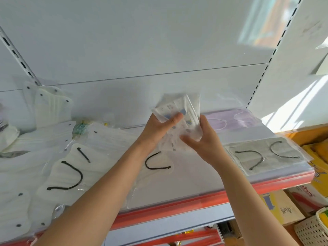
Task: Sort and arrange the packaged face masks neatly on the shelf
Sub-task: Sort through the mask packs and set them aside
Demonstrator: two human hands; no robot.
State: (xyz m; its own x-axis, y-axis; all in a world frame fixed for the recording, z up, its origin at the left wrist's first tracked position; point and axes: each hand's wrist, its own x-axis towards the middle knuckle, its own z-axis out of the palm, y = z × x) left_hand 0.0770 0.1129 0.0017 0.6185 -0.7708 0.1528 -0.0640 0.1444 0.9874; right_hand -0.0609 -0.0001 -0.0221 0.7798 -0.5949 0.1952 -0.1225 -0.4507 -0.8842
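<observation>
White slotted shelving fills the view; the shelf (177,189) has a red front strip and a pale back panel. Status, judged from the layout: partly sorted. Right end looks settled: a flat stack of grey masks with black loops (262,155) lies square near the front edge at about 3 o'clock from the hands, and a stack of lilac masks (236,119) lies flat behind it, at about 2 o'clock, against the back panel. Left half is not yet tidy: white masks with black loops (67,173) overlap at odd angles at 8 o'clock, more white packs spread toward the left edge, one white pack leans upright against the back panel (51,105) at 10 o'clock, and a small green-printed pack (80,127) sits among them. One more black-looped pack (158,162) lies directly under the forearms. In hand: a bundle of clear-wrapped masks with blue print (179,118), lifted off the shelf, centre frame, tilted with its top toward the back panel. Left hand (159,126) grips its left side, thumb curled over the front face. Right hand (202,139) holds the right and lower edge, fingers behind, thumb in front. Bundle sits between the two hands, touching both. Remaining: place this bundle, then square the left-side packs.
</observation>
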